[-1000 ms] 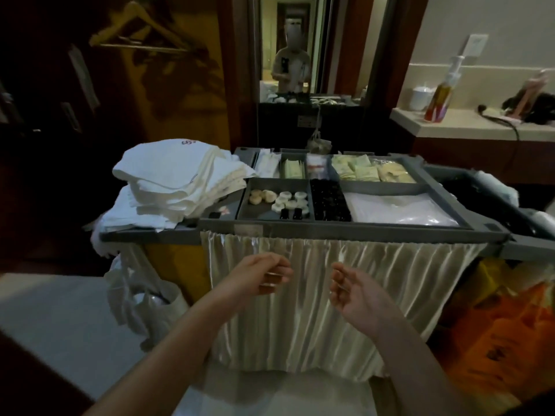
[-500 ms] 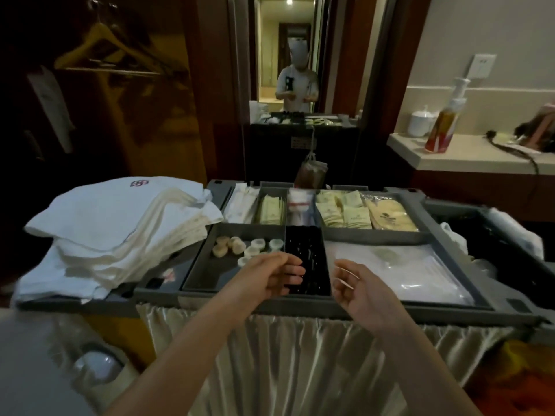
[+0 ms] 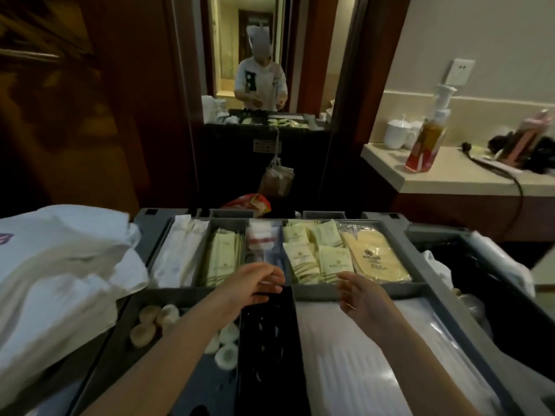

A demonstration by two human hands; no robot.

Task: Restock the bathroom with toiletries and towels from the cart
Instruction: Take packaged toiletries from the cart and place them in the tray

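Now both bare hands hang over the grey cart tray (image 3: 315,293), a gap between them. The left hand (image 3: 252,285) reaches forward above the far end of the black compartment (image 3: 267,340) of small dark bottles. Its fingers (image 3: 274,280) are nearly straight, close together and relaxed, and hold nothing. The right hand (image 3: 360,295) is near it, palm turned inward, over the divider just in front of the cream sachets (image 3: 315,256). Its fingers (image 3: 345,291) are slightly bent, a little apart, and also empty. Whether any fingertip brushes the tray I cannot tell. Folded white towels (image 3: 60,280) are stacked on the cart's left end. Round white caps (image 3: 225,346) lie in the compartment left of the black one, partly hidden by the left forearm. Clear flat bags (image 3: 375,355) fill the near right compartment. A pump bottle (image 3: 429,136) stands on the counter (image 3: 450,181) beyond
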